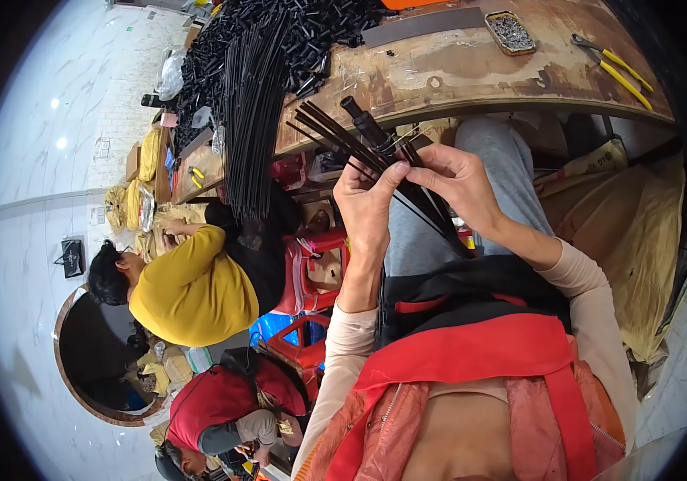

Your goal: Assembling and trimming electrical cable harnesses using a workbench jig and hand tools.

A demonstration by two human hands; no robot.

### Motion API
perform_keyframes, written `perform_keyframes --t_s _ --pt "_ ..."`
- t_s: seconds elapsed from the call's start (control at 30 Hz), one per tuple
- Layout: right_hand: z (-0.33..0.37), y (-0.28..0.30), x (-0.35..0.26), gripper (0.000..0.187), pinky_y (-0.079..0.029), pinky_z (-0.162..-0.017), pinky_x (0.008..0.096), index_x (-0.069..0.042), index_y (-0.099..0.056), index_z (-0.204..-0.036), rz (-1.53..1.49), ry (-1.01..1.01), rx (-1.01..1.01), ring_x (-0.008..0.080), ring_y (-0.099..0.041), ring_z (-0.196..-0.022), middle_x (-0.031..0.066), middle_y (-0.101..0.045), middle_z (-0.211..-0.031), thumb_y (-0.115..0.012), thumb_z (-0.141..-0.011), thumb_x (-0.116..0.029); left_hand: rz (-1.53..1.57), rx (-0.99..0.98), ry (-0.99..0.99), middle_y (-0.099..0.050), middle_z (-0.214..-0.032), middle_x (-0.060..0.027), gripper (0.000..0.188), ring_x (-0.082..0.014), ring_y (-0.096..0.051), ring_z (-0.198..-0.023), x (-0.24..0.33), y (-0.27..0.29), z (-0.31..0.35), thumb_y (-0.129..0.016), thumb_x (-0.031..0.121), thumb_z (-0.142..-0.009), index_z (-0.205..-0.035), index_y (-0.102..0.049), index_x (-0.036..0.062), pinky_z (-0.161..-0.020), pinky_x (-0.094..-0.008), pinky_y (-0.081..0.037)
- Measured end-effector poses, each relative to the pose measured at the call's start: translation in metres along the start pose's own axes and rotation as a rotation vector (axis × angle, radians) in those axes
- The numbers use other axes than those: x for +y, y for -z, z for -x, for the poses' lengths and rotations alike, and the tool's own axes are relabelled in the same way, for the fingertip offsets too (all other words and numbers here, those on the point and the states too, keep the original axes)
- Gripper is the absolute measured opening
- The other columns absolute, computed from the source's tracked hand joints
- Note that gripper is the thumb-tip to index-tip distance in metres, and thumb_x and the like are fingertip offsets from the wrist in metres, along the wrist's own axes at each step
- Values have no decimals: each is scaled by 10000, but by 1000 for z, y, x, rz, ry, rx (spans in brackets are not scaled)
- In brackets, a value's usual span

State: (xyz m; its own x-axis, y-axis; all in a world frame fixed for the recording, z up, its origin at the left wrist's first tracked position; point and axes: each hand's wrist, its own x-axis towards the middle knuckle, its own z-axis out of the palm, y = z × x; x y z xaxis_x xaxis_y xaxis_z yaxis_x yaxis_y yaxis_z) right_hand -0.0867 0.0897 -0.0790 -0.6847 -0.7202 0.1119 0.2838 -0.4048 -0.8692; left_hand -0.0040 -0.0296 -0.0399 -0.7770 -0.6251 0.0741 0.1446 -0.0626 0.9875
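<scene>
The held rods are looking smooth and dark with a low sheen, while the black cylinder beside them is catching light like glossy plastic. The tabletop is showing worn, stained wood, shiny in patches. The larger bundle of rods is appearing mostly matt; the heaped black pieces are glinting like hard plastic. Small bits are shining as bare metal, and the pliers are pairing metal heads with smooth yellow grips. Grey trousers are showing soft, matt cloth. The white marbled wall is reflecting bright spots off its polished face. A clear bag is gleaming as crinkled plastic.
</scene>
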Motion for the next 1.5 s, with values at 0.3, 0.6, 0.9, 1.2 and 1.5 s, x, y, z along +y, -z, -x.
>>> perform_keyframes --t_s 0.3,0.6,0.9,1.2,1.5 --pt "-1 -2 2 183 -472 -780 209 15 -654 -1048 1 2 -14 59 -589 -868 4 -662 -937 -665 -909 -103 -3 -10 -16 -691 -949 -34 235 -84 -611 -854 -5 4 2 -745 95 -851 -1050 -658 7 -812 -238 -481" --pt "-12 4 -2 171 -466 -744 209 11 -663 -1024 -50 -121 -104 42 -579 -826 -2 -658 -917 -665 -904 -110 -107 61 -127 -684 -991 -77 208 -117 -611 -904 -9 -1 7 -675 90 -905 -1079 -646 -22 -839 -263 -479" --pt "-7 -9 -1 161 -481 -790 216 24 -649 -1012 -14 -104 -54 67 -605 -872 25 -661 -934 -647 -917 -105 -316 151 -201 -661 -844 -10 113 -40 -555 -785 8 -9 12 -669 65 -904 -971 -655 -25 -707 -195 -451" --pt "-6 -12 -1 179 -480 -794 221 25 -649 -1005 2 -139 -54 74 -608 -877 35 -662 -923 -659 -915 -130 -255 165 -148 -634 -785 31 118 -29 -510 -706 5 -3 12 -721 88 -870 -896 -668 -14 -639 -189 -422" --pt "0 -17 14 140 -470 -801 227 8 -637 -981 16 -146 -26 73 -595 -863 20 -646 -901 -664 -904 -105 -272 135 -92 -669 -839 -1 133 -45 -549 -763 -2 8 14 -696 90 -894 -935 -667 -33 -686 -204 -452"
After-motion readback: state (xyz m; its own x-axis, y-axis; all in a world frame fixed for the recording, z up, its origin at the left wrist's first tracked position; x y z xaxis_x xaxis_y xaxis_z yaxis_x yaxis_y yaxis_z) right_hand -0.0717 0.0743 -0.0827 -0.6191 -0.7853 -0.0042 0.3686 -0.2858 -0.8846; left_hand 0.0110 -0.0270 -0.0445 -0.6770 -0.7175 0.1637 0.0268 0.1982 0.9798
